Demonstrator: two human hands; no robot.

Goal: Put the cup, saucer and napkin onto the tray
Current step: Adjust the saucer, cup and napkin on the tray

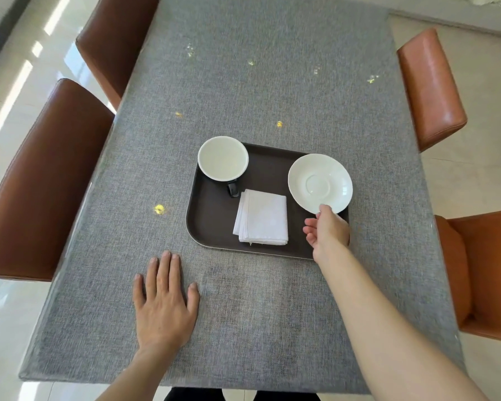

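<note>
Head view, the only one: a dark brown tray [211, 227] lies on the grey cloth of the table [243, 82], a little right of centre. On the tray's far-left corner stands the white cup [223, 158], upright, with its dark handle [232, 189] pointing toward the near side. Just beyond the handle, in the near middle of the tray, lies the folded white napkin [261, 217], flat and square.

At the tray's far-right corner is the white saucer [320, 183]. The right hand [327, 230] pinches its near rim between thumb and fingers, palm turned up; the other fingers are loosely spread. Whether the saucer is fully down or tilted slightly above the tray cannot be told, and its right edge seems to overhang the tray's rim.

The left hand [164, 299] rests flat and wide on the cloth near the table's near edge, holding nothing.

By my judgement the saucer is stiff, smooth glazed ware, light but breakable and slippery at a thin rim pinch; a grip with fingers under the rim suits it. The cup is best taken by its handle or body. The napkin is soft and limp, and its layers may slide apart.
</note>
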